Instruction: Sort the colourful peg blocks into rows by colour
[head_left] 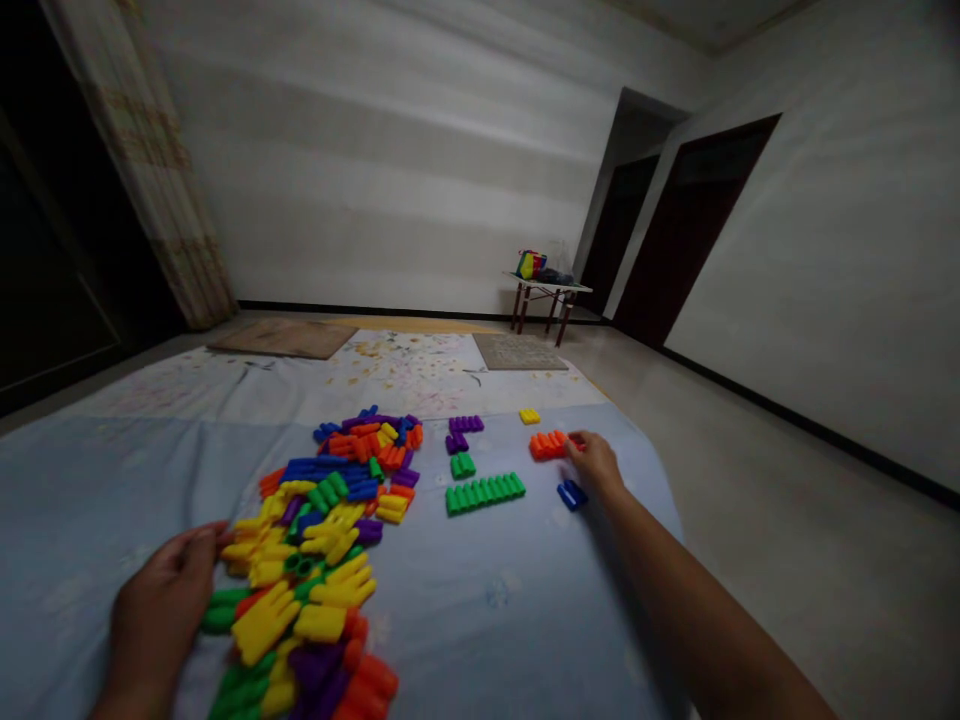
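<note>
Nearest, on the floral cloth [495,650], lies a loose heap of coloured pieces [322,545], with the left hand [161,610] at its outer side, fingertips by the yellow ones; they are dim and blurred there, so I cannot tell whether they pinch a piece or only rest against it. A little further out, well apart from the heap, are a long green row [486,493] and, over to the right, a short blue piece [571,494]. Just beyond that blue piece, the right hand [596,462] has thumb and fingers closed on the right end of an orange row [548,445]. A light hold at that end is best, I judge, with the row kept low and level so its joints do not flex, and the wrist held clear of the blue piece. Moving it slowly would also spare the small yellow piece [529,416] just past it. Left of that lie a short green piece [463,465] and two purple pieces [466,425]. Far off stand a patterned board [519,352] and a small table [551,284].
</note>
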